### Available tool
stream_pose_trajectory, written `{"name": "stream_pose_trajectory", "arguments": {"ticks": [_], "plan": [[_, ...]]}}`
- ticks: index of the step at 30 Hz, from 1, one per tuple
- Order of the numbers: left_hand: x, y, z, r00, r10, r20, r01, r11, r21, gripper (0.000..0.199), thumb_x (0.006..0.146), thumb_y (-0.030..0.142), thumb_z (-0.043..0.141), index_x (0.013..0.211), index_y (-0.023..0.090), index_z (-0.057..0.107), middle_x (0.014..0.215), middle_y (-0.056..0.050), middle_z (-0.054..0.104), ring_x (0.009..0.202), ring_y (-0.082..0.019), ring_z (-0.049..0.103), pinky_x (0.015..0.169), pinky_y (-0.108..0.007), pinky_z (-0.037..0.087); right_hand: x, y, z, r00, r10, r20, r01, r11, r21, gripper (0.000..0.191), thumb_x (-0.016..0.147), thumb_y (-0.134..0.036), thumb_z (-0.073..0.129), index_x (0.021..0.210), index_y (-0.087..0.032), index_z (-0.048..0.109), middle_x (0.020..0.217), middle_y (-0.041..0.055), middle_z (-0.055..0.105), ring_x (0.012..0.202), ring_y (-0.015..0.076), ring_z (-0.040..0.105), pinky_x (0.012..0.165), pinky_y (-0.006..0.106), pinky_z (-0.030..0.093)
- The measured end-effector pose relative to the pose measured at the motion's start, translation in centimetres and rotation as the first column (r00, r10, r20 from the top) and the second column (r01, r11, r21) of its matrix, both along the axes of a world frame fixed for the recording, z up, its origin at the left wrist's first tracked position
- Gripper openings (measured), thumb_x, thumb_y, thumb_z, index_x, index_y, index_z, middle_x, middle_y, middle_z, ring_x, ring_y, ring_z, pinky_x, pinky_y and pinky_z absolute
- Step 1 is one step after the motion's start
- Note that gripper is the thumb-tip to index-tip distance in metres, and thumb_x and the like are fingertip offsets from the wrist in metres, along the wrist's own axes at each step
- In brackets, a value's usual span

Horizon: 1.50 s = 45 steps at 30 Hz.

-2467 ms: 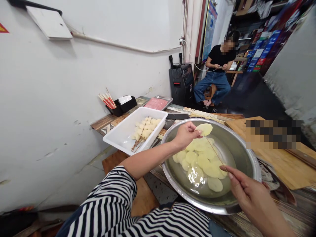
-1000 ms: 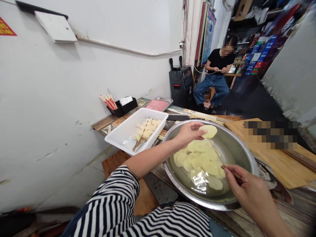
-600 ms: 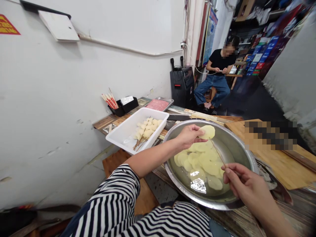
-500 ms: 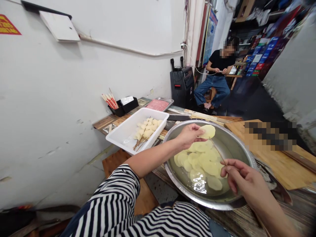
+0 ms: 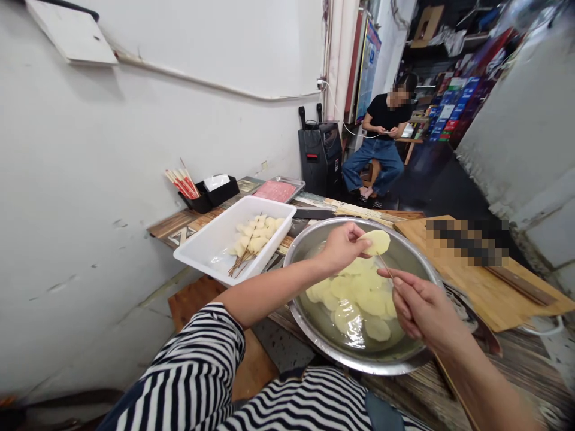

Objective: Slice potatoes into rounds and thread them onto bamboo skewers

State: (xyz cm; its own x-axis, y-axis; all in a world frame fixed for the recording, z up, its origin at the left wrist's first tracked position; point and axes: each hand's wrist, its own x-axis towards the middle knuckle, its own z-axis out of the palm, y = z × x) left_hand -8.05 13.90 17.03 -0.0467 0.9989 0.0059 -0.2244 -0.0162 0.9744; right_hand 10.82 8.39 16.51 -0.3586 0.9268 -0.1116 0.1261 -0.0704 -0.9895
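My left hand [image 5: 345, 246] pinches a thin, pale yellow potato slice [image 5: 376, 242] over the far part of a wide metal basin [image 5: 309, 342]. Between the thumb and fingers of my right hand [image 5: 415, 299] is a thin wooden skewer [image 5: 385, 265], its tip meeting the lower edge of that slice. Whether the tip has gone through, I cannot tell. Below both hands, many more potato slices [image 5: 348, 293] lie under water in the basin. To the left, a white plastic tub [image 5: 202, 248] holds skewered potato slices [image 5: 258, 233] with their sticks pointing towards me.
Behind the tub are a tray of pink meat [image 5: 275, 190] and a black holder [image 5: 220, 193] with wrapped chopsticks. A knife [image 5: 314, 213] lies beyond the basin, a wooden board [image 5: 503, 299] to its right. A person [image 5: 381, 131] sits farther back near a black speaker [image 5: 320, 158].
My right hand has moved up and closer to my left hand, so less of the skewer shows between them. The view has turned slightly to the right.
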Motion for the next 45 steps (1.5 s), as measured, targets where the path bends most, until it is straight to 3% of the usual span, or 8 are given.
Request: {"name": "stream_pose_trajectory", "arguments": {"ticks": [8, 12, 18, 22, 25, 33, 38, 45], "plan": [[0.5, -0.5, -0.1, 0.995, 0.041, -0.095, -0.037, 0.998, 0.048, 0.024, 0.084, 0.002, 0.071, 0.075, 0.015, 0.053, 0.073, 0.001, 0.066, 0.070, -0.013, 0.067, 0.066, -0.029, 0.063, 0.6, -0.1, 0.1, 0.938, -0.072, -0.340, -0.049, 0.941, -0.334, 0.046, 0.069, -0.052, 0.082, 0.102, -0.020, 0.074, 0.050, -0.0143, 0.031, 0.033, 0.0024, 0.007, 0.030, 0.021, 0.011], [0.7, -0.5, -0.1, 0.994, 0.051, -0.091, -0.045, 0.996, 0.071, 0.026, 0.082, 0.001, 0.073, 0.073, 0.015, 0.053, 0.074, 0.001, 0.066, 0.071, -0.013, 0.068, 0.065, -0.028, 0.064, 0.8, -0.2, -1.1, 0.979, -0.131, 0.157, 0.105, 0.981, 0.162, 0.052, 0.083, -0.060, 0.063, 0.112, -0.018, 0.076, 0.047, -0.0057, 0.048, 0.036, 0.0105, 0.035, 0.038, 0.026, 0.026], [0.6, -0.6, 0.1, 0.990, 0.059, -0.128, -0.055, 0.998, 0.037, 0.028, 0.082, 0.000, 0.071, 0.069, 0.015, 0.052, 0.066, 0.003, 0.061, 0.064, -0.012, 0.064, 0.061, -0.028, 0.063, 1.3, -0.4, -2.8, 0.676, -0.553, 0.486, -0.136, 0.555, 0.821, 0.043, 0.097, -0.039, 0.047, 0.119, -0.024, 0.080, 0.073, 0.0062, 0.077, 0.058, 0.0143, 0.062, 0.052, 0.029, 0.028], [0.4, -0.6, 0.0, 0.982, 0.064, -0.177, -0.058, 0.998, 0.038, 0.027, 0.083, 0.000, 0.069, 0.069, 0.015, 0.052, 0.066, 0.003, 0.060, 0.064, -0.012, 0.064, 0.061, -0.028, 0.063, 0.9, -0.6, -2.3, 0.813, -0.412, 0.412, 0.034, 0.739, 0.673, 0.043, 0.090, -0.048, 0.054, 0.111, -0.020, 0.080, 0.068, 0.0059, 0.073, 0.052, 0.0148, 0.058, 0.051, 0.028, 0.035], [0.3, -0.5, -0.2, 0.989, 0.041, -0.144, -0.035, 0.998, 0.046, 0.027, 0.082, 0.003, 0.074, 0.071, 0.015, 0.052, 0.065, 0.003, 0.060, 0.064, -0.012, 0.065, 0.063, -0.029, 0.064, 0.7, -0.5, -1.2, 0.988, -0.112, 0.105, 0.098, 0.986, 0.134, 0.049, 0.086, -0.060, 0.063, 0.110, -0.019, 0.074, 0.048, -0.0067, 0.047, 0.036, 0.0102, 0.033, 0.039, 0.026, 0.029], [-0.2, -0.5, 0.6, 0.995, -0.069, 0.077, 0.078, 0.989, -0.128, 0.030, 0.086, 0.002, 0.075, 0.076, 0.013, 0.049, 0.069, 0.000, 0.068, 0.068, -0.012, 0.070, 0.078, -0.040, 0.066, 1.4, -0.6, -0.4, 0.950, -0.020, -0.313, -0.079, 0.951, -0.300, 0.044, 0.073, -0.057, 0.080, 0.097, -0.022, 0.074, 0.045, -0.0156, 0.020, 0.031, 0.0040, 0.005, 0.029, 0.022, 0.012], [-0.2, -0.7, 0.8, 0.990, -0.082, 0.118, 0.102, 0.979, -0.175, 0.033, 0.084, 0.000, 0.077, 0.074, 0.013, 0.048, 0.068, -0.002, 0.069, 0.067, -0.013, 0.071, 0.080, -0.042, 0.066, 2.2, -0.5, -1.7, 0.966, -0.143, 0.215, 0.087, 0.965, 0.248, 0.051, 0.085, -0.061, 0.066, 0.107, -0.017, 0.078, 0.047, -0.0030, 0.055, 0.037, 0.0118, 0.044, 0.039, 0.026, 0.036], [-0.9, -0.1, 0.4, 0.971, -0.098, 0.217, 0.157, 0.949, -0.273, 0.034, 0.083, -0.001, 0.078, 0.074, 0.013, 0.049, 0.070, -0.002, 0.069, 0.066, -0.014, 0.072, 0.074, -0.036, 0.066, 2.3, -0.4, -3.0, 0.806, -0.459, 0.374, -0.078, 0.545, 0.835, 0.036, 0.096, -0.043, 0.053, 0.103, -0.022, 0.082, 0.098, 0.0096, 0.081, 0.076, 0.0233, 0.077, 0.065, 0.032, 0.057]]}}
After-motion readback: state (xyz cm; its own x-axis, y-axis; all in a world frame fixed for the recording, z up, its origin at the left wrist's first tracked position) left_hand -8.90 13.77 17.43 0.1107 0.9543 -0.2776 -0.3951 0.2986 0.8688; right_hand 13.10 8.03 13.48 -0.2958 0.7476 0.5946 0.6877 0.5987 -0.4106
